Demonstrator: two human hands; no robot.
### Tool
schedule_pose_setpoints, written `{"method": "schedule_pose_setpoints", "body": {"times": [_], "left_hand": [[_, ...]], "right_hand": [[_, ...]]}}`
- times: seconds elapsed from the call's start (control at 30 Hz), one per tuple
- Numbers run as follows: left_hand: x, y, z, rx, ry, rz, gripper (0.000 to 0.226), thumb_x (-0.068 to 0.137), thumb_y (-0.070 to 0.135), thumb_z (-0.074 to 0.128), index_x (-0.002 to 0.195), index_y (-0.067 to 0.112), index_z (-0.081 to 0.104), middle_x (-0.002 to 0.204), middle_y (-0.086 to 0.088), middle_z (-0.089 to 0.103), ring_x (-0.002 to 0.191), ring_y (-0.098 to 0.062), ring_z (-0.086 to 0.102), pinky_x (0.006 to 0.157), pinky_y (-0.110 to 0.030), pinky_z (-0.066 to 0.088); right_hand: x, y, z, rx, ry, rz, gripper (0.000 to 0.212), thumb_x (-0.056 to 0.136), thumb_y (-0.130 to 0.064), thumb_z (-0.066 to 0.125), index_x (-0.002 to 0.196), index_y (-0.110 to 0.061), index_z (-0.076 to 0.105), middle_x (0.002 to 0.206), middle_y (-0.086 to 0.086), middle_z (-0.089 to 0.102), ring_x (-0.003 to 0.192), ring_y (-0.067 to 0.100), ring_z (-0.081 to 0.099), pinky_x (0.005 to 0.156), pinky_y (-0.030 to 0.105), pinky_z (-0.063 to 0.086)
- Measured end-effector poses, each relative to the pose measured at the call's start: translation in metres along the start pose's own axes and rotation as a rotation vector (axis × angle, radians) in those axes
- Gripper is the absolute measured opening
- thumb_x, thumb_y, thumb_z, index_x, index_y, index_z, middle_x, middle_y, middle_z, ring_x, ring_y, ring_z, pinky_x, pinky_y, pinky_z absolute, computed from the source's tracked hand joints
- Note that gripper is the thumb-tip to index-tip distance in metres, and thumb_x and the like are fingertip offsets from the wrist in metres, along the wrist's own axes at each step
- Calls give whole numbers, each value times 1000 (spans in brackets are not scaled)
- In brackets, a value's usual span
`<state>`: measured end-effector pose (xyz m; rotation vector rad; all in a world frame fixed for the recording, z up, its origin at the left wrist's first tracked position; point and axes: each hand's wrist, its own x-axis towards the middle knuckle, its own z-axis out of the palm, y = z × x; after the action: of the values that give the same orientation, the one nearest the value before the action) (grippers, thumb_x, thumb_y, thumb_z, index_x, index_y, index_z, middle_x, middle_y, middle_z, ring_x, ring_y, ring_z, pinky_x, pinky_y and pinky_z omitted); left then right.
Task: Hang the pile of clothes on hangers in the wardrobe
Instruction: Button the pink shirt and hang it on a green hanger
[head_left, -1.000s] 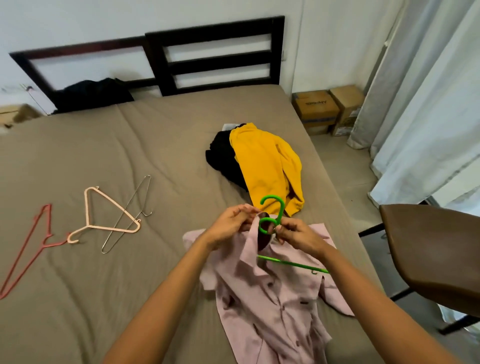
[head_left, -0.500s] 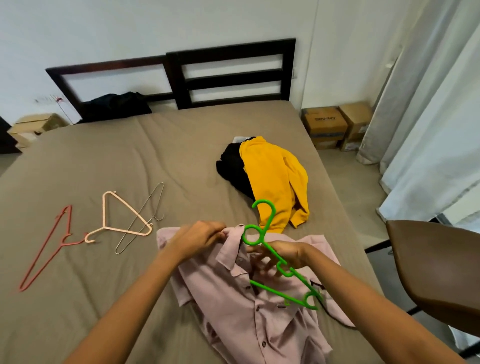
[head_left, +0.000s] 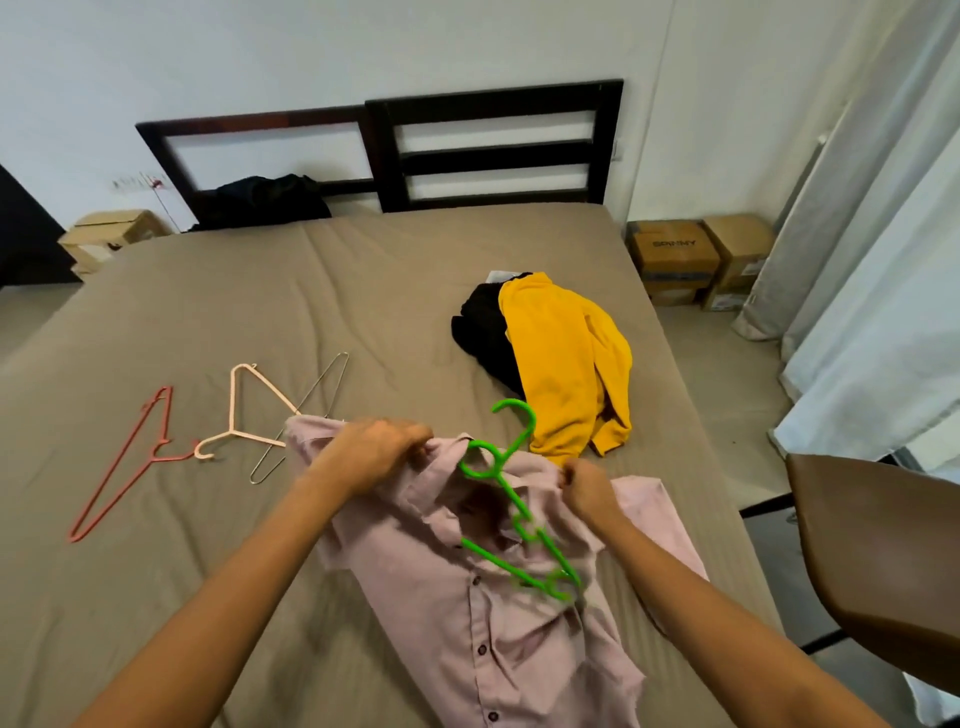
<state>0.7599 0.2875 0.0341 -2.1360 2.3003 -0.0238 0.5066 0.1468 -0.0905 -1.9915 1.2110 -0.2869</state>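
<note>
A pale pink button shirt (head_left: 467, 597) lies spread on the brown bed (head_left: 260, 312) in front of me. A green plastic hanger (head_left: 511, 499) rests on its collar and chest, hook pointing away from me. My left hand (head_left: 374, 452) pinches the shirt's left shoulder and collar. My right hand (head_left: 584, 486) grips the fabric at the right shoulder. Both hands pull the shirt apart beside the hanger. Beyond the shirt lies a yellow garment (head_left: 566, 364) on top of a black garment (head_left: 483, 332).
Three spare hangers lie to the left: a red hanger (head_left: 124, 467), a peach hanger (head_left: 244, 410) and a wire hanger (head_left: 306, 410). A dark bundle (head_left: 260, 200) sits by the headboard. Cardboard boxes (head_left: 696, 260) and curtains stand right; a brown chair (head_left: 878, 561) is close on my right.
My right hand let go of the green hanger and took the shirt's right shoulder. My left hand moved left along the collar. The hanger now lies on the shirt.
</note>
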Motion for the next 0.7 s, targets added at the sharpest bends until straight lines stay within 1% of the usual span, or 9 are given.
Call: {"method": "schedule_pose_setpoints", "body": {"times": [0.07,0.13,0.23,0.33,0.43,0.5,0.53,0.6,0.7], "left_hand": [[-13,-10,2,82,83,-25,10,77,19,49,80,24,57,71,6,66,57,-18,65,43,-24,41],[-20,-16,4,77,104,-33,11,75,27,40,75,26,52,62,7,64,46,-16,62,37,-20,35],[-18,-11,10,-42,98,-52,22,83,37,31,85,25,48,78,1,70,62,-23,67,47,-27,43],[-10,-3,2,-97,67,-46,46,85,43,23,100,17,59,99,-2,70,84,-27,67,62,-32,46],[-4,1,-13,-158,4,10,52,86,45,20,102,14,59,102,-2,68,90,-25,64,70,-33,45],[1,2,-18,-180,-58,41,36,91,34,32,100,12,58,99,-4,67,90,-26,63,73,-34,45],[2,2,-19,-178,-87,45,30,91,31,35,99,12,58,98,-5,67,89,-26,63,73,-34,46],[2,2,-20,-159,-100,36,28,92,29,36,100,15,58,98,-3,67,89,-26,63,73,-35,48],[-3,-2,-19,-46,-77,-22,24,97,28,36,103,18,57,104,0,66,94,-25,63,71,-35,47]], "right_hand": [[4,37,-10,-25,68,163,29,83,-12,49,58,-22,40,72,22,61,73,29,56,59,29,25],[-8,45,-23,53,61,130,27,86,3,53,66,-16,49,69,6,58,74,23,54,57,20,31],[-13,23,-19,155,-151,46,16,82,3,64,89,-9,56,89,5,61,83,18,58,72,21,46],[-6,-18,-10,195,-324,-65,28,77,-4,74,97,-9,55,94,5,58,82,15,58,69,22,50],[9,-32,13,87,-502,-116,44,73,-33,80,105,-13,57,95,6,62,82,16,60,64,27,52],[22,-15,38,-34,-533,-253,70,63,-77,64,106,-22,60,97,1,63,79,10,60,74,35,54],[17,-16,42,-65,-511,-331,75,61,-86,54,105,-26,62,96,-1,61,73,3,61,79,39,55],[-1,-33,37,-77,-377,-322,42,83,-60,59,106,-25,61,99,-6,58,58,-7,60,72,31,58],[-3,-45,30,2,-162,-262,34,71,-18,57,100,0,64,96,15,64,85,11,55,73,29,45]]}}
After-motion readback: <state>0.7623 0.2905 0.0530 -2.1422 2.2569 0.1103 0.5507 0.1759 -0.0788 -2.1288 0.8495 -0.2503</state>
